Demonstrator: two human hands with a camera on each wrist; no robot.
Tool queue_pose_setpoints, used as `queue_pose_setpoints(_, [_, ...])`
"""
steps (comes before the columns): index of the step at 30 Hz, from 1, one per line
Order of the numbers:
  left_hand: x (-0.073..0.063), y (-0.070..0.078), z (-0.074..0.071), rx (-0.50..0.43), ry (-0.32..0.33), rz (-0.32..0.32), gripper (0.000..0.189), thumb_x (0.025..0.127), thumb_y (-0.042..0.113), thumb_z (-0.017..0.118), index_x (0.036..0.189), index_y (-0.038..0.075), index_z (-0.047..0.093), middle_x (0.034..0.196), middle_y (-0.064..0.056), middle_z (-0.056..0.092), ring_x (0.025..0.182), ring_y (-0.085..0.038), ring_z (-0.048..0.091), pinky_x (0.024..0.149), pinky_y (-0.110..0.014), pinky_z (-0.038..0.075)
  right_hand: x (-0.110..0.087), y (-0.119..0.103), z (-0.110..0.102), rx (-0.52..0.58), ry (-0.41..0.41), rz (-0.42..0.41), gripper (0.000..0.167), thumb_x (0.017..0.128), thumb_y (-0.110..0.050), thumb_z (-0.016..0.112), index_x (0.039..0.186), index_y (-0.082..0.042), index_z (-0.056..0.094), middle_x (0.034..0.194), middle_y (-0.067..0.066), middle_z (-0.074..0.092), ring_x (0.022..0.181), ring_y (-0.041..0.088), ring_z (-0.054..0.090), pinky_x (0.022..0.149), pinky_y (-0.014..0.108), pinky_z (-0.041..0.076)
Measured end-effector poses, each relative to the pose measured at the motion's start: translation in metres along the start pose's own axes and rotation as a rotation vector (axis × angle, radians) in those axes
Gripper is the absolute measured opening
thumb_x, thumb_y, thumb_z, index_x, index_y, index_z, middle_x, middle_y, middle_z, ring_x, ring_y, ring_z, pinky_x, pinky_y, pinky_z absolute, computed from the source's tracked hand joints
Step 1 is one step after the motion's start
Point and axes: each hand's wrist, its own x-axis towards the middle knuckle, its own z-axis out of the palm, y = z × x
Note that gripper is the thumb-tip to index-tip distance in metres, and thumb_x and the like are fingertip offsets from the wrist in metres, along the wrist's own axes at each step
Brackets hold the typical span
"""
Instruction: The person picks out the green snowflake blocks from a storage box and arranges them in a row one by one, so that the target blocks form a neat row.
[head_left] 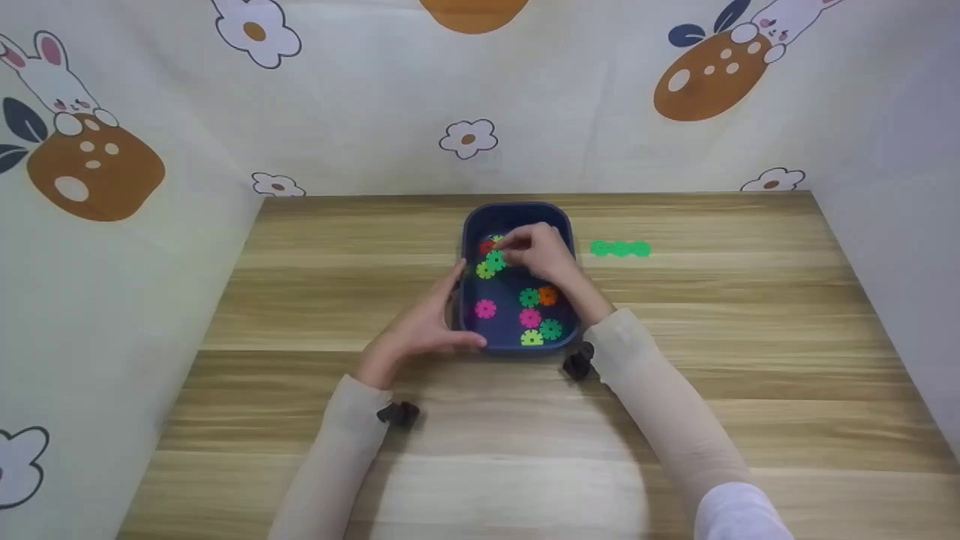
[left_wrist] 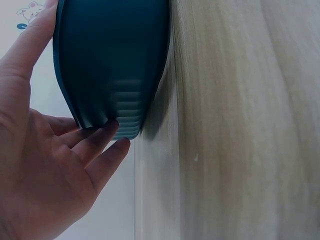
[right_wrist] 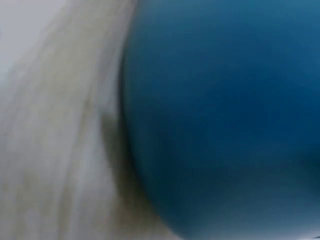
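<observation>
A dark blue plastic bin [head_left: 517,351] stands on the table, with several notched snowflake discs lying in it. My left hand [head_left: 427,319] holds the bin at its left side, thumb along the near corner and fingers at the outer wall. In the left wrist view its curled fingers [left_wrist: 102,150] touch the ribbed wall. My right hand [head_left: 544,251] reaches into the far half of the bin, fingers bent, fingertips right at a green disc [head_left: 496,260]; I cannot tell if it is pinched. Beside that lie a red disc [head_left: 486,247] and a yellow-green disc [head_left: 485,270].
Three green discs [head_left: 619,248] lie in a row on the table right of the bin. Nearer in the bin are a pink disc [head_left: 485,308], an orange disc [head_left: 547,295] and several others. A patterned cloth wall [head_left: 375,112] borders the wooden table [head_left: 750,337] at the back.
</observation>
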Motion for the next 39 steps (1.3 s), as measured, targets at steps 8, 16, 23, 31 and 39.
queue_pose_setpoints(8, [0.001,-0.001,0.001,-0.014,0.005,0.012,0.124,0.073,0.044,0.088,0.162,0.025,0.004,0.169,-0.005,0.014,0.154,-0.026,0.019,0.126,-0.048,0.020,-0.003,-0.004,-0.013,0.073,0.031,0.013,0.016,0.093,-0.009,0.069,0.107,-0.006,0.077,0.104,0.014,0.075,0.083,0.016,0.068,0.077,0.027,0.060])
queue_pose_setpoints(16, [-0.001,0.000,0.000,-0.035,0.000,-0.026,0.123,0.072,0.048,0.087,0.161,0.034,0.003,0.169,0.000,0.012,0.155,-0.025,0.018,0.126,-0.050,0.020,-0.008,-0.008,-0.031,0.144,0.048,0.029,0.019,0.095,-0.008,0.066,0.111,-0.004,0.075,0.111,0.017,0.073,0.087,0.015,0.067,0.081,0.028,0.061])
queue_pose_setpoints(23, [-0.001,0.001,0.000,-0.023,-0.001,-0.051,0.123,0.071,0.050,0.087,0.160,0.035,0.003,0.169,-0.001,0.011,0.155,-0.026,0.018,0.126,-0.051,0.020,-0.011,-0.008,-0.047,0.139,0.079,0.043,0.020,0.096,-0.009,0.065,0.112,-0.003,0.074,0.115,0.017,0.072,0.089,0.017,0.067,0.083,0.026,0.060])
queue_pose_setpoints(31, [0.002,0.000,0.000,-0.034,0.006,0.002,0.125,0.071,0.043,0.089,0.162,0.026,0.004,0.169,-0.006,0.014,0.154,-0.027,0.021,0.125,-0.049,0.021,-0.016,-0.002,-0.068,0.205,0.149,0.001,0.022,0.094,-0.004,0.065,0.113,0.004,0.072,0.115,0.025,0.071,0.081,0.002,0.067,0.076,0.016,0.058])
queue_pose_setpoints(39, [0.001,0.000,0.001,-0.031,0.009,-0.008,0.125,0.071,0.043,0.089,0.162,0.028,0.004,0.168,-0.006,0.015,0.154,-0.027,0.022,0.125,-0.050,0.021,-0.021,0.008,-0.088,0.216,0.193,0.018,0.024,0.095,-0.007,0.065,0.114,0.005,0.071,0.109,0.018,0.072,0.082,0.002,0.068,0.079,0.017,0.059])
